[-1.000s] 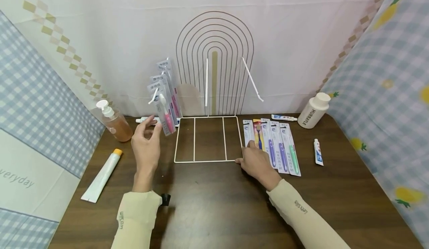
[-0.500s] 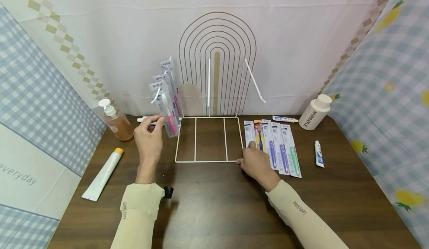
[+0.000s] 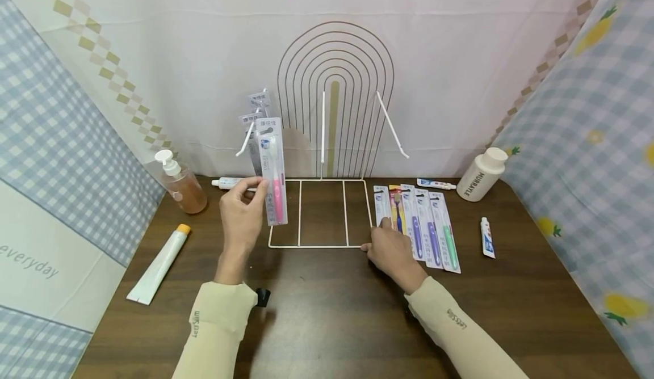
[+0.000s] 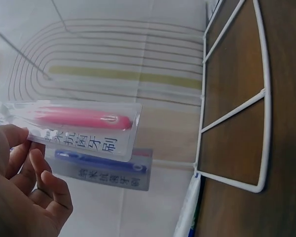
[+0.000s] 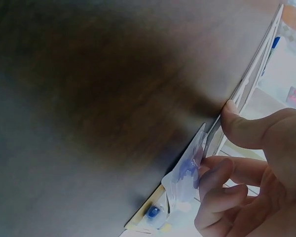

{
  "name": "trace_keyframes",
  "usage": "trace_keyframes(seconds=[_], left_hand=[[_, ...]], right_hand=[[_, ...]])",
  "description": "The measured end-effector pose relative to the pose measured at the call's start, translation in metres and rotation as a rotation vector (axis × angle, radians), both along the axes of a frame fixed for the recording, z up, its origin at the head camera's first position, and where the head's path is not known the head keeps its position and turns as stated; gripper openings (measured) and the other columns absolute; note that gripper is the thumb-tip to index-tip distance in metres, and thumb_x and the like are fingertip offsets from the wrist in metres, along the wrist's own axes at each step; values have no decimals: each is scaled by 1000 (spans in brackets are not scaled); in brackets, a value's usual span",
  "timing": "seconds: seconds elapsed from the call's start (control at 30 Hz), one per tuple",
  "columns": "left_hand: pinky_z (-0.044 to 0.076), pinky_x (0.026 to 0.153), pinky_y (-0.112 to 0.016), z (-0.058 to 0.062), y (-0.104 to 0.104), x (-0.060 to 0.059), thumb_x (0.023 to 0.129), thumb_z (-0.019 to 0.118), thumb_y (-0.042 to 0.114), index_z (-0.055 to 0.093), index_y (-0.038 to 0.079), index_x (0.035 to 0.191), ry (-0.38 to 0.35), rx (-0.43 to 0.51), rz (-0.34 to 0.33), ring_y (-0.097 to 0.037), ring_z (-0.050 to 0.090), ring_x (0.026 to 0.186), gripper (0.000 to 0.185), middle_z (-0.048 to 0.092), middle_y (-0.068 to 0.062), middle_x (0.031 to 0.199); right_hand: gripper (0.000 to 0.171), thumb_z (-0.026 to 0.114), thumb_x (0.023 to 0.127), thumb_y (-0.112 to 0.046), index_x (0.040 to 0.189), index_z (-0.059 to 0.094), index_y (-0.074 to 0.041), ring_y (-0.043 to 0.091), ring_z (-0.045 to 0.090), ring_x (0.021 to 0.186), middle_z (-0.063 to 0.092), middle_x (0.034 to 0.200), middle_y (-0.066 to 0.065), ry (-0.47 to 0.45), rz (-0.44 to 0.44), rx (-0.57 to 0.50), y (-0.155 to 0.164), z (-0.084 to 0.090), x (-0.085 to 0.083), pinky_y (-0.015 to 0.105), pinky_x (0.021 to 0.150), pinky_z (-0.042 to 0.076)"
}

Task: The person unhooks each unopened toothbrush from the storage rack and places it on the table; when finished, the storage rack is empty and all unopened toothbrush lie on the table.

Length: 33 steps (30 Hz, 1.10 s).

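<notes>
My left hand (image 3: 242, 214) pinches the edge of a packaged pink toothbrush (image 3: 277, 197), upright in front of a white wire display rack (image 3: 323, 247). In the left wrist view, its pink handle (image 4: 89, 118) shows through the clear pack, with thumb and forefinger at its edge. Behind hangs another pack with a blue-handled toothbrush (image 4: 101, 160). Packs (image 3: 251, 119) remain on the rack's left arm, partly hidden. My right hand (image 3: 393, 248) holds the front right corner of the rack's base, its thumb (image 5: 232, 116) against the wire in the right wrist view.
Several packaged toothbrushes (image 3: 433, 234) lie right of the rack, beside my right hand. Small toothpaste tubes (image 3: 487, 237), a white bottle (image 3: 480, 175), a pump bottle (image 3: 185, 189) and a large white tube (image 3: 159, 265) surround the rack. Patterned cloth walls enclose the table.
The pink toothbrush pack has come off the rack's left hook and moved right with my left hand, turning more upright. My right hand stays at the rack's corner.
</notes>
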State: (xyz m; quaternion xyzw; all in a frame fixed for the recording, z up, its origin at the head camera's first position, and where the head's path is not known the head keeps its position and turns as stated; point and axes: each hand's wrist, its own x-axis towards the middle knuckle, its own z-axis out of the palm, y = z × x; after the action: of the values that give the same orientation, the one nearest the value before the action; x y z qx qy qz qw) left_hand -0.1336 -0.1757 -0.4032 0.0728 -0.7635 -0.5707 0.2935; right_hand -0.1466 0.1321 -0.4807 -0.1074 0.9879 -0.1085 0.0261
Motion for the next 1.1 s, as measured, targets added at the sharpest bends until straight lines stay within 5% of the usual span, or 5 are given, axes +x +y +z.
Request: trace_keyframes(seconds=[0.37,0.57,0.67,0.8,1.1], left_hand=[[48,67,-15,-40,6,16,105,75,9,85,-3,108,-168,-42,-98,-2,60,73,16,78,-11,86],[53,68,-22,-95,-13,12,100,77,19,86,4,99,-217,-112,-176,-11,70,74,18,82,-7,84],[56,70,-26,-125,-26,4,99,77,25,88,9,98,-303,-143,-194,-13,75,77,19,85,-4,87],[58,70,-29,-145,-40,0,97,75,25,88,12,99,-453,-222,-173,-12,74,77,19,85,-1,89],[57,66,-33,-150,-65,8,99,72,28,87,12,96,-522,-247,-60,-17,72,72,22,81,0,82]], right_hand=[[35,84,104,-34,98,79,1,33,68,67,63,107,20,0,-11,-4,-2,-2,2,55,61,60],[38,84,104,-34,112,80,4,37,72,70,64,109,22,9,-12,0,-3,-4,2,57,63,61],[41,84,104,-33,121,80,4,39,73,72,64,110,21,11,-14,6,-3,-4,2,58,64,61],[44,82,105,-33,129,80,5,39,74,72,63,111,21,2,-14,5,-3,-3,2,58,64,61],[46,83,105,-34,131,79,5,34,71,71,65,114,23,-3,-9,12,-2,-2,2,57,64,61]])
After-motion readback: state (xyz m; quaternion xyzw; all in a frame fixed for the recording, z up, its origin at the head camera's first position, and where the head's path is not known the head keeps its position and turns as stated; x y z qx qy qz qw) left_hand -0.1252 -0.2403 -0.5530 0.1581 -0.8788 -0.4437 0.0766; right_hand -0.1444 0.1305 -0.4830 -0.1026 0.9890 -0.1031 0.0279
